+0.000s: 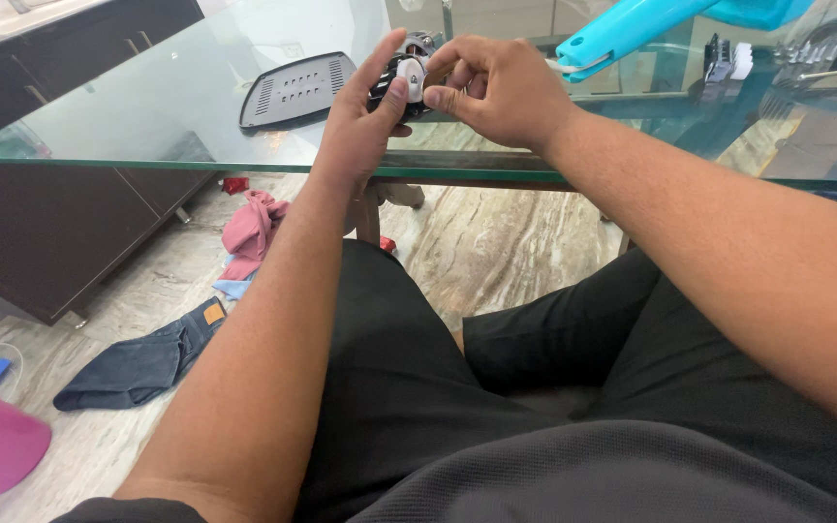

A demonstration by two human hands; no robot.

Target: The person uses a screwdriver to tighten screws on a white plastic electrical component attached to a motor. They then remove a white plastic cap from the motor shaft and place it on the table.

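Both my hands meet over the near edge of a glass table (196,116). My left hand (365,121) cups a small black and silver motor-like part (401,76) from the left, thumb pressed on its white face. My right hand (496,87) pinches the same part from the right with fingertips at its top. The part is held just above the glass, mostly hidden by my fingers.
A dark grey perforated plate (294,89) lies on the glass to the left. A turquoise plastic housing (632,29) sits at the back right, with small black and white pieces (727,58) beside it. Clothes (249,232) and jeans (142,363) lie on the marble floor.
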